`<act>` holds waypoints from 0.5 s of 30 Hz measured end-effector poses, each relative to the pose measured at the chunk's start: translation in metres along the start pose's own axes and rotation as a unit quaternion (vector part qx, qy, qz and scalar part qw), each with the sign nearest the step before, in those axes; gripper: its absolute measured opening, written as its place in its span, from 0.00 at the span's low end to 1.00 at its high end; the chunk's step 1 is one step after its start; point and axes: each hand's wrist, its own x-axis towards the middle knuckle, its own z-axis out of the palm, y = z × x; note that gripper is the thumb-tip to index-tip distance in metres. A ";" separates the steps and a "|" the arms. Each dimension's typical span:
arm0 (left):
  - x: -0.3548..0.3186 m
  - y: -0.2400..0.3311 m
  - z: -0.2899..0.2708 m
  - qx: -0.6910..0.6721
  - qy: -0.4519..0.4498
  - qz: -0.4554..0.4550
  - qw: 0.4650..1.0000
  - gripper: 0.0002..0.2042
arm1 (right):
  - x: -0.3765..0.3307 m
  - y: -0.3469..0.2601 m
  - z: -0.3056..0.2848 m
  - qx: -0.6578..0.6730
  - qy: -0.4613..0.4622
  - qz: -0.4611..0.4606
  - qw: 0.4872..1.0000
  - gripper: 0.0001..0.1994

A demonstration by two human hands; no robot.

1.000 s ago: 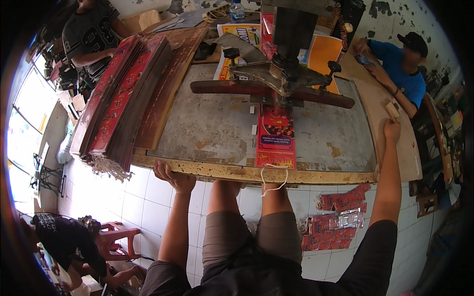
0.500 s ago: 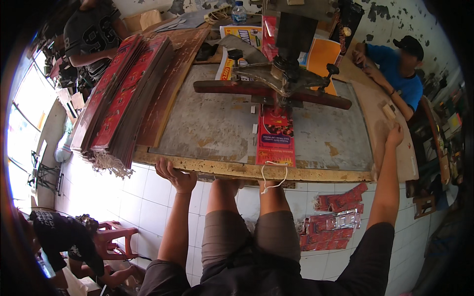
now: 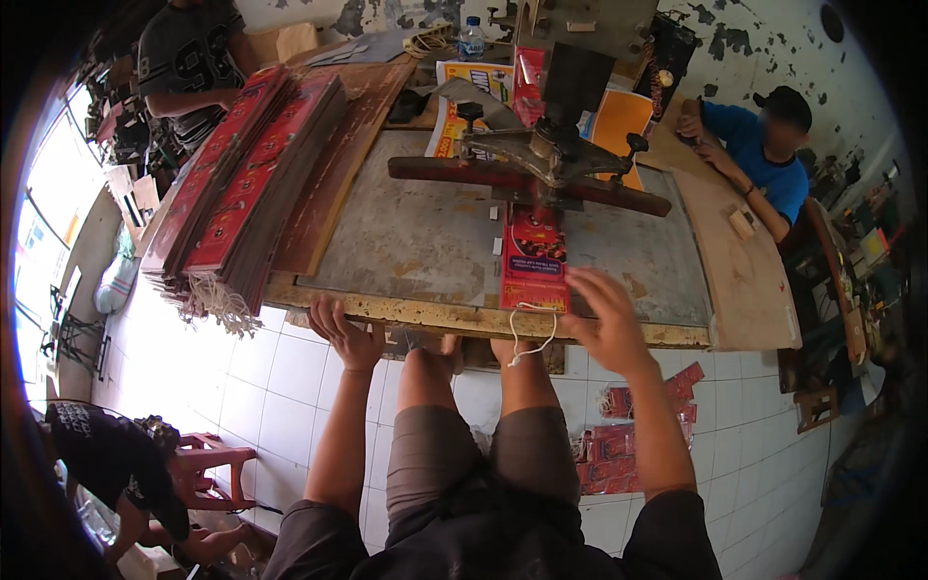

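Observation:
A narrow red printed strip (image 3: 537, 259) with a white cord loop (image 3: 532, 354) lies on the grey metal plate (image 3: 406, 237), its far end under the press head (image 3: 541, 164). The loop hangs over the table's front edge. My right hand (image 3: 614, 324) is at the strip's near right edge, fingers apart, with the fingertips beside or just touching it; I cannot tell which. My left hand (image 3: 346, 335) rests on the worn front edge (image 3: 435, 314) of the table, fingers loosely spread over it and holding nothing.
Tall stacks of red printed strips (image 3: 227, 184) with white cords stand at the left. Coloured printed sheets (image 3: 474, 87) and a water bottle (image 3: 471, 39) are behind the press. A wooden block (image 3: 742, 222) lies at right, near a seated person (image 3: 759, 155). Red packets (image 3: 619, 445) lie on the floor.
My right hand has moved left from the board near the wooden block to the near end of the red strip. My left hand stays at the table edge. The view has shifted slightly.

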 end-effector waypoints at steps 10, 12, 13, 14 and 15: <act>-0.002 0.000 -0.001 -0.004 0.003 0.000 1.000 0.36 | 0.043 -0.012 0.013 -0.019 -0.124 -0.019 0.992 0.42; -0.002 0.000 0.003 -0.004 0.013 -0.005 1.000 0.35 | 0.044 -0.013 0.012 -0.020 -0.134 -0.018 0.991 0.42; -0.003 0.000 0.004 -0.007 0.010 -0.006 1.000 0.37 | 0.044 -0.014 0.011 -0.021 -0.138 -0.016 0.990 0.42; -0.003 0.001 0.004 -0.010 0.007 -0.007 1.000 0.39 | 0.044 -0.014 0.010 -0.021 -0.142 -0.014 0.990 0.42; -0.003 0.000 0.005 -0.012 0.004 -0.006 1.000 0.41 | 0.046 -0.016 0.008 -0.022 -0.152 -0.008 0.988 0.42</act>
